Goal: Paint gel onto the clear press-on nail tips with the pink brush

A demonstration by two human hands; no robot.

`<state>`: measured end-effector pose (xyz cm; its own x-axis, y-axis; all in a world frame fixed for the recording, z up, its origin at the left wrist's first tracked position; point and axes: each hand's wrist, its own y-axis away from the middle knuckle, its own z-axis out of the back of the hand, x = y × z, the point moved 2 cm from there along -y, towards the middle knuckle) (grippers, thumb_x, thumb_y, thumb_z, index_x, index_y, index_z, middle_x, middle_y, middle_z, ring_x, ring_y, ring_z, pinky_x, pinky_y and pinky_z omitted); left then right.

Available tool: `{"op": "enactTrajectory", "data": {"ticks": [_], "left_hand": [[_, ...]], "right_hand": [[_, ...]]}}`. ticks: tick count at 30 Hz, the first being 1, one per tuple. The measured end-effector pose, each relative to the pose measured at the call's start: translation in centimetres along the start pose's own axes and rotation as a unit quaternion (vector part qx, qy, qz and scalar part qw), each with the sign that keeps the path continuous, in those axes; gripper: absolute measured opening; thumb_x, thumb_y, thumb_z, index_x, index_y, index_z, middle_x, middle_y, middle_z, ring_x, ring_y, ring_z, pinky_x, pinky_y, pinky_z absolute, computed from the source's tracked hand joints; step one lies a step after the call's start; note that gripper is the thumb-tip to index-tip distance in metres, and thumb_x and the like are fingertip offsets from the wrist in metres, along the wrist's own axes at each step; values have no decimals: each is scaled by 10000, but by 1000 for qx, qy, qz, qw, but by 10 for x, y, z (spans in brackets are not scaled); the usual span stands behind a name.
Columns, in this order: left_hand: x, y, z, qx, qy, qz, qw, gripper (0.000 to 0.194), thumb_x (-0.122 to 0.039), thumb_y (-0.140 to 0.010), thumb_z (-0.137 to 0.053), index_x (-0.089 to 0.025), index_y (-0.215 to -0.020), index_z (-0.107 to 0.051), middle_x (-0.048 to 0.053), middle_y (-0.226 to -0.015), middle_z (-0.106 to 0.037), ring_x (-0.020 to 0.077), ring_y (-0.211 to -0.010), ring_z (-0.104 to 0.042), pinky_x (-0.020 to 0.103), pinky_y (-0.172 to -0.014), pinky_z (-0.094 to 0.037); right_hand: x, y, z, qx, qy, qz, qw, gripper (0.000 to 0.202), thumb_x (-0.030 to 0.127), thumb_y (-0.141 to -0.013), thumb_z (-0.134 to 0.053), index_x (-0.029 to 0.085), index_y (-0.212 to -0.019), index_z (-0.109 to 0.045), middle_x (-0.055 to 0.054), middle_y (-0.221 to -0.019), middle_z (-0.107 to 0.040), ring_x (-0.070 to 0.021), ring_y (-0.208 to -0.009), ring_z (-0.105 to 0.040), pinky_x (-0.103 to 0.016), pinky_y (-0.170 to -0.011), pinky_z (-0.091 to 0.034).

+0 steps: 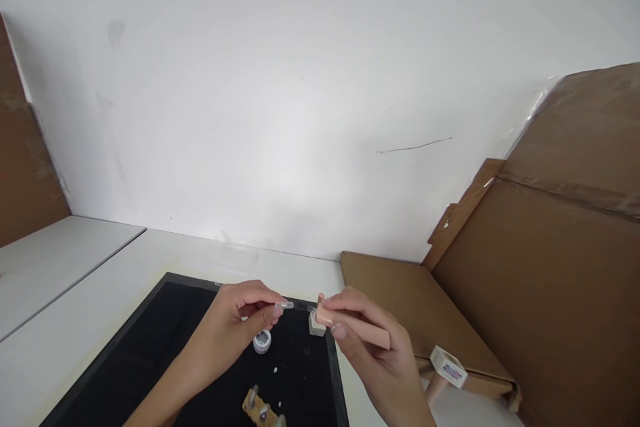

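Note:
My left hand (253,313) is closed in a pinch on a small clear nail tip (286,305), held above the black mat (220,347). In my right hand (373,340) is a peach-coloured stick-shaped tool (355,327) with a short piece standing up at its front end. That front end points left toward the nail tip, with a gap between them. Under the tool's front sits a small white block (316,325). Below my left fingers stands a small round white jar (262,341) with grey, shiny contents.
A tan holder (260,408) with several nail-like pieces lies at the mat's near edge. White crumbs dot the mat. To the right are a white box with a printed label (449,367), a flat cardboard box (400,293) and a cardboard wall (550,233). A white wall (280,93) rises behind.

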<state>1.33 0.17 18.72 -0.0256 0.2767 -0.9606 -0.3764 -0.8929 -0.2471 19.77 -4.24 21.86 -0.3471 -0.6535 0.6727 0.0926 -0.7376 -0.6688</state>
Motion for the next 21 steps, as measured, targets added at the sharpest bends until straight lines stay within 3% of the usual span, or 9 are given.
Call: {"op": "enactTrajectory", "data": {"ticks": [21], "left_hand": [[-3, 4, 4, 2, -25, -17, 1000, 161, -254, -817, -607, -156, -801, -734, 51, -703, -656, 159, -645, -581, 243, -567, -424]], "right_hand": [[5, 3, -3, 23, 34, -10, 999, 150, 345, -866, -581, 230, -858, -676, -34, -714, -690, -174, -638, -649, -244, -575, -519]]}}
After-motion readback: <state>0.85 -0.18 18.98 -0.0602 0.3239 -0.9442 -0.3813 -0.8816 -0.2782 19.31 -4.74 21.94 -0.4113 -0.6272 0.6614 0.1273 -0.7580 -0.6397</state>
